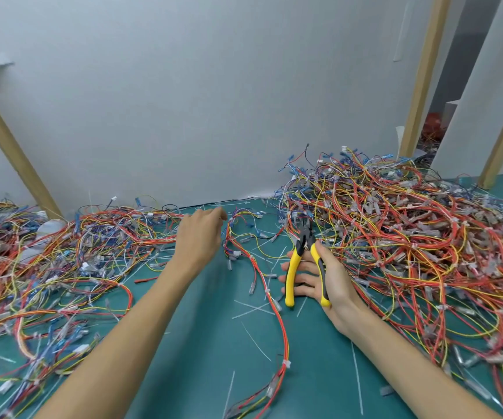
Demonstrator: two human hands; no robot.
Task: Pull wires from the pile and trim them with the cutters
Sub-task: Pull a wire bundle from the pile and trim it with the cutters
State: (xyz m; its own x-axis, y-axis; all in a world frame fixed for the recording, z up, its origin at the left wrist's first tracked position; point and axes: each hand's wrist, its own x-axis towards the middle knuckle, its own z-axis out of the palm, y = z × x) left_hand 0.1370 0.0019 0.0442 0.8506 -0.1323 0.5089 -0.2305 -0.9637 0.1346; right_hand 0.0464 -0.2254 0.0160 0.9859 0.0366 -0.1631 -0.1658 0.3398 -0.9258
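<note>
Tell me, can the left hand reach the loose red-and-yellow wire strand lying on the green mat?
Probably yes: the left hand is just beside the red-and-yellow wire strand, and nothing lies over it.

Yellow-and-black cutters are lying across the fingers of the right hand; red, orange, yellow and blue wires are tangling beyond them over a teal mat.

cutters: yellow-and-black handles spread, dark nose pointing away at the pile's edge, held in the right hand | wire pile: tall red-orange-yellow-blue tangle, heaped at right | loose harness: red-orange strand snaking down mid-mat
</note>
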